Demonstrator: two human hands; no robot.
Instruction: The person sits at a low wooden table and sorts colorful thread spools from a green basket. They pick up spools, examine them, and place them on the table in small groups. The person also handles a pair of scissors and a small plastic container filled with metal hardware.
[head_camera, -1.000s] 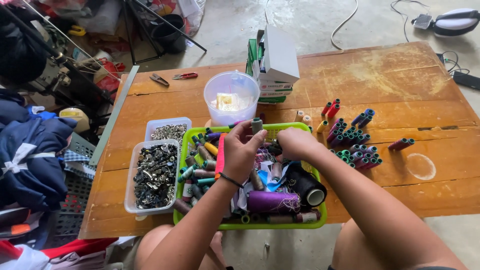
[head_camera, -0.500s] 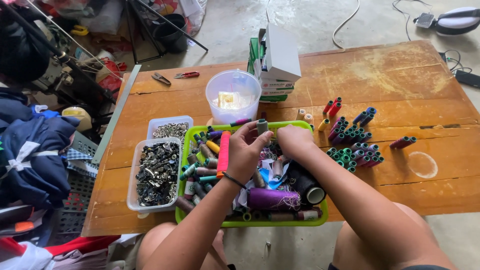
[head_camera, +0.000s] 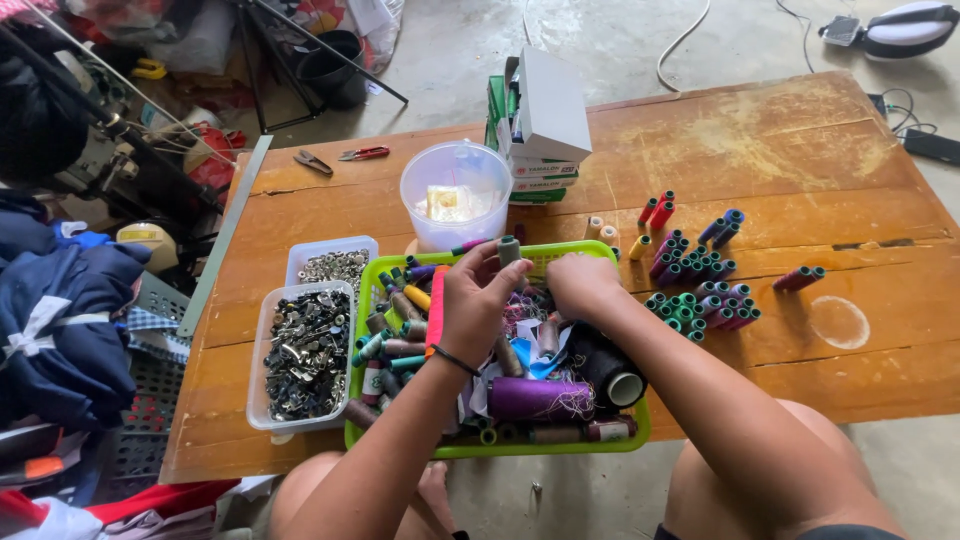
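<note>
Your left hand (head_camera: 478, 300) is raised over the green basket (head_camera: 500, 450), its grip closed on a small grey-green thread spool (head_camera: 509, 250) pinched upright at the fingertips above the basket's far rim. Your right hand (head_camera: 580, 285) is down inside the basket among the spools, fingers curled; I cannot tell whether its grip holds anything. The basket sits at the near edge of the wooden desk (head_camera: 780, 130) and is crowded with thread spools, including a large purple spool (head_camera: 538, 398) and a black cone (head_camera: 605, 365) just beside your right forearm. Directly beyond your hands stands a clear plastic tub (head_camera: 455, 195), and behind it a stack of small boxes (head_camera: 545, 125). Left of the basket, two clear trays of metal parts (head_camera: 305, 340) lie touching it. To the right, a cluster of standing spools (head_camera: 695, 275) occupies the desk, well clear of the basket. Scissors (head_camera: 362, 153) lie at the far left edge.
</note>
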